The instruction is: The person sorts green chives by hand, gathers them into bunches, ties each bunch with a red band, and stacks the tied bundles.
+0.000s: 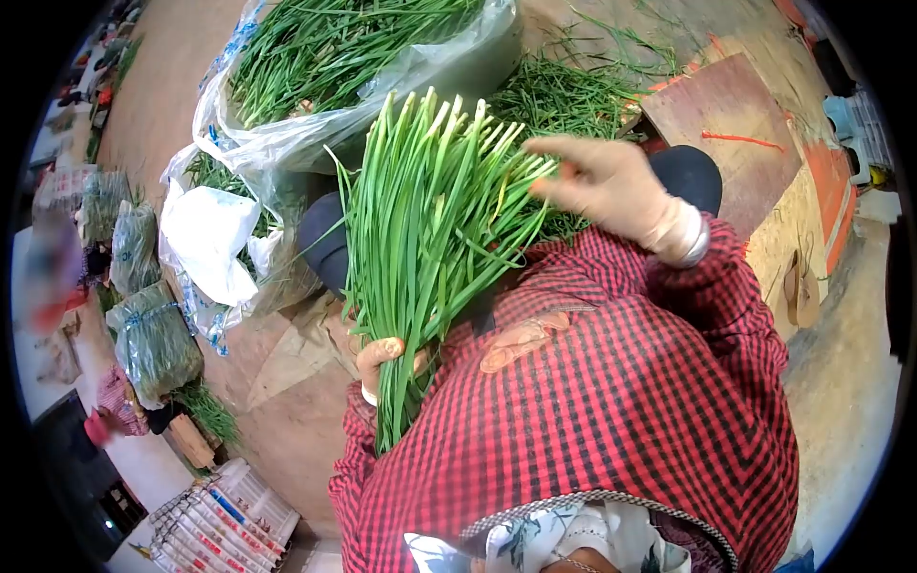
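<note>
A thick bunch of garlic chives [420, 220] stands upright in front of me, pale cut ends at the top and leaves hanging toward my lap. My left hand [387, 355] is wrapped round its lower part, against my red-and-black checked apron [621, 401]. To the right of the pale ends, my right hand [621, 186] is raised with thumb and fingers stretched out and apart. Its fingertips are close to the stalks and slightly blurred; I see nothing held in them. Just beyond the bunch is a large clear plastic bag [468, 57] filled with more chives.
Loose green leaves [573, 95] lie in a heap behind my right hand. A brown board [731, 134] with an orange strip lies at right. On the left are a white plastic bag [210, 244], several packed bags of greens [153, 334] and stacked printed cartons [224, 525].
</note>
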A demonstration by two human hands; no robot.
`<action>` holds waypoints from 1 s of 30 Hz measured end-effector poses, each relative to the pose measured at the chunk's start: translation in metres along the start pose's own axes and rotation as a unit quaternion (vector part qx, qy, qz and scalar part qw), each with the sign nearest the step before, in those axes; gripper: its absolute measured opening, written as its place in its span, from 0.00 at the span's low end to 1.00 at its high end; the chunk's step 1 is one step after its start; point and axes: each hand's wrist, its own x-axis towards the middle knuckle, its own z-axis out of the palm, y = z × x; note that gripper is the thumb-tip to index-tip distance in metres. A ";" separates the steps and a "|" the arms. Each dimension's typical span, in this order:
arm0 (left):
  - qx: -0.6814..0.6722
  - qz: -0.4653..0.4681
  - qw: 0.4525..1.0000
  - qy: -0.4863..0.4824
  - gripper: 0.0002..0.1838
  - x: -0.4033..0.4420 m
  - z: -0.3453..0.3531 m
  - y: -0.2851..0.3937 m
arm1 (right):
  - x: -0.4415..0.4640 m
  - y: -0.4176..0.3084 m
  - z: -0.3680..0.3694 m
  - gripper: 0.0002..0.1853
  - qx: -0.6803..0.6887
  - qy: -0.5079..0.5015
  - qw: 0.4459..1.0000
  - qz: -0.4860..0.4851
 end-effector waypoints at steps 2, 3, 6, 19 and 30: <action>-0.013 0.014 1.000 -0.006 0.29 0.004 -0.002 -0.002 | 0.002 -0.010 0.025 0.32 -0.149 -0.017 0.982 -0.116; -0.004 0.027 1.000 0.008 0.25 0.005 0.004 -0.002 | 0.005 -0.016 0.033 0.33 -0.164 -0.049 0.979 -0.112; 0.100 0.035 0.994 0.023 0.20 -0.001 -0.043 -0.009 | 0.010 -0.014 0.051 0.16 -0.126 -0.030 0.975 -0.180; -0.016 0.012 0.996 -0.092 0.18 0.004 -0.031 -0.017 | 0.014 0.059 -0.020 0.11 0.508 0.130 0.851 0.013; -0.002 0.007 0.989 -0.148 0.23 0.006 -0.024 -0.015 | 0.010 0.072 -0.058 0.23 0.112 0.053 0.965 0.231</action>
